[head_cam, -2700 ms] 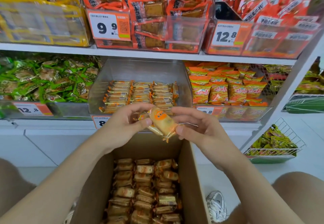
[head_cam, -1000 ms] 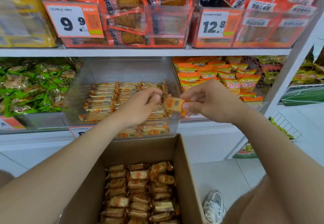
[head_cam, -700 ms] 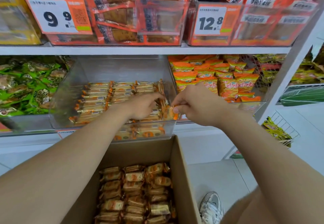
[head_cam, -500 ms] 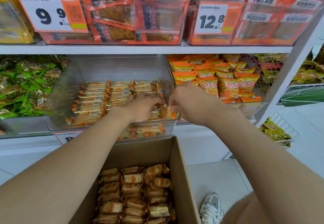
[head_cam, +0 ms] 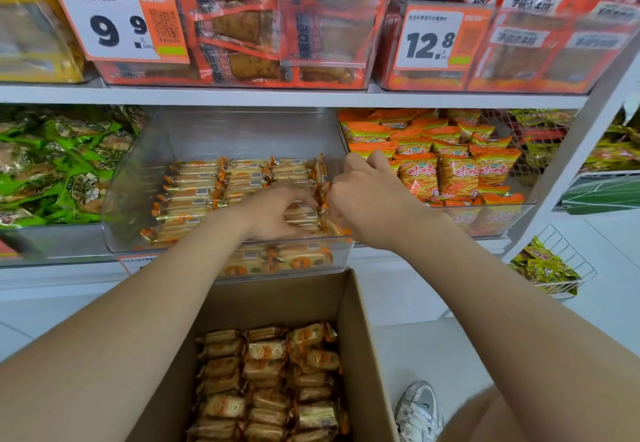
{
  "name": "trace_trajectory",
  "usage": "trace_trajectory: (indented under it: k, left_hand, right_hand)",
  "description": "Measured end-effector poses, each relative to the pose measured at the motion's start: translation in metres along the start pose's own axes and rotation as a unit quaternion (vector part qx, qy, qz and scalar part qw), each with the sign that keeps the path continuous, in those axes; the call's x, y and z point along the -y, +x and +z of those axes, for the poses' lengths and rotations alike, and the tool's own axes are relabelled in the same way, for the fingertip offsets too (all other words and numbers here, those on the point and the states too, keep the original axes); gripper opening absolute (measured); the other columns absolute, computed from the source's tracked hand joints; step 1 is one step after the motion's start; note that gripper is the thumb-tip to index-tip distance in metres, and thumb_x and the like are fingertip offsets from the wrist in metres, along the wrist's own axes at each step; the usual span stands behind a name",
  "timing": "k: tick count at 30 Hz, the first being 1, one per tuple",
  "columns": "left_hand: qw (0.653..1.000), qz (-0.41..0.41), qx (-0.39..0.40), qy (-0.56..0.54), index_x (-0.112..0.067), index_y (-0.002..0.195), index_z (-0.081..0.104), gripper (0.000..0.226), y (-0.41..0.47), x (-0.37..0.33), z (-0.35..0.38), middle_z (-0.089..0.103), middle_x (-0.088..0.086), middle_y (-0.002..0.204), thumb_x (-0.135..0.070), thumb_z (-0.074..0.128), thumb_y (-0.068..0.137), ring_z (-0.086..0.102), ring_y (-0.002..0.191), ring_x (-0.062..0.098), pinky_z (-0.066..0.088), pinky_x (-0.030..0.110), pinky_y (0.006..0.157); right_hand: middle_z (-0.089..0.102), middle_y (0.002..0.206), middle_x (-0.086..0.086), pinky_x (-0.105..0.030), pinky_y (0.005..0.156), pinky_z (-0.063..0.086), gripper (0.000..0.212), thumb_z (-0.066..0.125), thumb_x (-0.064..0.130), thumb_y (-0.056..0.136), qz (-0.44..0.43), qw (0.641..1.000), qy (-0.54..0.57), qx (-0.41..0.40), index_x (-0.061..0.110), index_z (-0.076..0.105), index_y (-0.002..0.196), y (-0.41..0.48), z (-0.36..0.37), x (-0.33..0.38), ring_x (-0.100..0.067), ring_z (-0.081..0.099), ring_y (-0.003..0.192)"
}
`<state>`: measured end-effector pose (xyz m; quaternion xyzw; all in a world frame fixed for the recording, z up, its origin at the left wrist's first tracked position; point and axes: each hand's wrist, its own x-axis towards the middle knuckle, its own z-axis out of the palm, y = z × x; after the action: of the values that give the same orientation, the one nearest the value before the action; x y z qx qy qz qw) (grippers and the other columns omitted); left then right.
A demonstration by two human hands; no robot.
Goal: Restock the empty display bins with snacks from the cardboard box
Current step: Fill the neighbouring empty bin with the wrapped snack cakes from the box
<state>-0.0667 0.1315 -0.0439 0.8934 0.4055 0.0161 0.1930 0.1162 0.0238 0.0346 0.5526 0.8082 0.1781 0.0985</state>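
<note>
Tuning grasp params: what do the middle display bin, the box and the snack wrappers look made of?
Display bin: clear rigid plastic, glossy; contents show through its walls. Cardboard box: matte brown cardboard, no sheen on its walls. Snack wrappers: thin shiny film, plastic or foil, unclear which; glints, crimped ends.

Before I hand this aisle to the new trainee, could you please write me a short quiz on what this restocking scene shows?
1. True or false: both hands are down in the cardboard box.
2. The orange bags right of the clear bin sit under which price tag? A 9.9; B 12.8; C 5.5.
3. Fill in: the packets left of the clear bin are ___ in colour.
Key: 1 false, the left hand and right hand reach into the clear bin; 2 B, the 12.8 tag; 3 green.
</note>
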Motion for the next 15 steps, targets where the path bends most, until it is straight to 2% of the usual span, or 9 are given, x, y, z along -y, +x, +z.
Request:
trace_trajectory:
  k: [3, 6, 9, 12, 13, 15]
  left_hand:
    - [0.998, -0.015, 0.011, 0.057, -0.038, 0.148, 0.055, 0.06, -0.002, -0.002, -0.002, 0.031, 0.0, 0.17, -0.056, 0.072, 0.093, 0.032, 0.155, 0.027, 0.03, 0.046, 0.125]
    - [0.997, -0.022, 0.032, 0.065, -0.039, 0.153, 0.048, 0.062, -0.001, -0.004, -0.001, 0.025, 0.003, 0.171, -0.055, 0.068, 0.096, 0.028, 0.156, 0.029, 0.029, 0.047, 0.126]
    - [0.998, -0.034, 0.052, 0.013, -0.034, 0.153, 0.045, 0.067, -0.003, -0.007, -0.007, 0.036, 0.001, 0.16, -0.049, 0.073, 0.095, 0.037, 0.147, 0.023, 0.032, 0.041, 0.123]
    - [0.999, -0.01, 0.011, -0.041, -0.036, 0.139, 0.057, 0.043, -0.007, -0.022, -0.018, 0.043, -0.003, 0.142, -0.031, 0.072, 0.099, 0.042, 0.135, 0.017, 0.032, 0.038, 0.12]
    - [0.999, 0.004, 0.002, -0.049, -0.036, 0.132, 0.063, 0.033, -0.008, -0.027, -0.02, 0.046, -0.004, 0.14, -0.023, 0.067, 0.102, 0.043, 0.135, 0.016, 0.032, 0.037, 0.12]
    - [0.998, 0.026, 0.022, -0.056, -0.035, 0.123, 0.072, 0.036, -0.01, -0.037, -0.021, 0.053, -0.008, 0.143, -0.011, 0.052, 0.105, 0.046, 0.136, 0.013, 0.032, 0.036, 0.121]
  right_hand:
    - [0.066, 0.1, -0.002, -0.045, 0.088, 0.022, 0.013, 0.066, 0.011, 0.093, -0.003, 1.0, -0.009, 0.014, 0.023, 0.069, 0.099, 0.001, -0.001, 0.001, -0.028, 0.041, 0.123]
    - [0.063, 0.1, -0.005, -0.044, 0.09, 0.024, 0.018, 0.066, 0.006, 0.092, -0.01, 0.999, 0.023, 0.03, 0.023, 0.068, 0.099, 0.006, 0.003, 0.003, -0.026, 0.048, 0.12]
    - [0.057, 0.089, -0.002, -0.044, 0.091, 0.025, 0.022, 0.059, -0.002, 0.092, -0.027, 0.996, 0.033, 0.073, 0.021, 0.06, 0.091, 0.008, 0.007, 0.01, -0.027, 0.053, 0.111]
    - [0.041, 0.078, -0.003, -0.049, 0.099, 0.024, 0.021, 0.055, -0.002, 0.094, -0.029, 0.995, 0.01, 0.091, 0.015, 0.051, 0.082, 0.001, 0.012, 0.013, -0.03, 0.045, 0.116]
    - [0.044, 0.081, -0.004, -0.05, 0.098, 0.025, 0.017, 0.057, 0.0, 0.094, -0.033, 0.996, 0.011, 0.08, 0.014, 0.053, 0.086, -0.003, 0.013, 0.011, -0.031, 0.042, 0.119]
    - [0.053, 0.1, -0.005, -0.048, 0.094, 0.028, 0.015, 0.065, 0.007, 0.091, -0.032, 0.999, 0.04, 0.017, 0.018, 0.067, 0.1, -0.009, 0.023, 0.0, -0.032, 0.039, 0.122]
